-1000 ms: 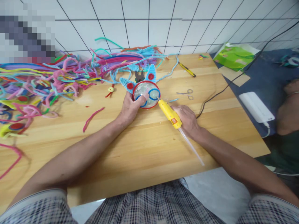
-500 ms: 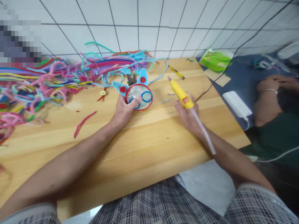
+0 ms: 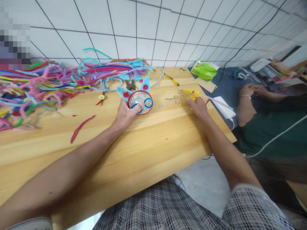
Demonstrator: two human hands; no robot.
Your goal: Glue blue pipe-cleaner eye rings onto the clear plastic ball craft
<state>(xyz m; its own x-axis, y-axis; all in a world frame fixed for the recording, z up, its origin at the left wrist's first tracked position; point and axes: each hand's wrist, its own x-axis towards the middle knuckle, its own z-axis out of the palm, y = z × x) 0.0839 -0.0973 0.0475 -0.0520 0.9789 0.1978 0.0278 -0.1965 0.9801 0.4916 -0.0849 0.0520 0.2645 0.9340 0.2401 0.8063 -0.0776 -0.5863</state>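
Observation:
My left hand [image 3: 127, 114] is closed on a round, clear craft piece [image 3: 137, 96] with a red rim, two blue rings and two light-blue ears with red dots. The thumb lies across its face, over part of one ring. In my right hand [image 3: 199, 108] is a yellow hot glue gun [image 3: 190, 93], turned with its nozzle to the left, a clear glue stick trailing from its back. Small scissors [image 3: 173, 99] lie on the table between the hands. Dark pliers [image 3: 130, 85] rest behind the craft piece.
Colourful pipe cleaners [image 3: 48, 80] pile along the left and back. A yellow utility knife [image 3: 172, 79] lies behind the scissors, a loose pink pipe cleaner [image 3: 81, 128] front left. At right are a green packet [image 3: 205, 70], a white power bank [image 3: 221, 108] and another person's arms [image 3: 247, 102].
My right hand has lowered the glue gun toward the table's right side and turned it nearly level. The scissors now show clearly. My left hand keeps the craft piece; the view has swung right.

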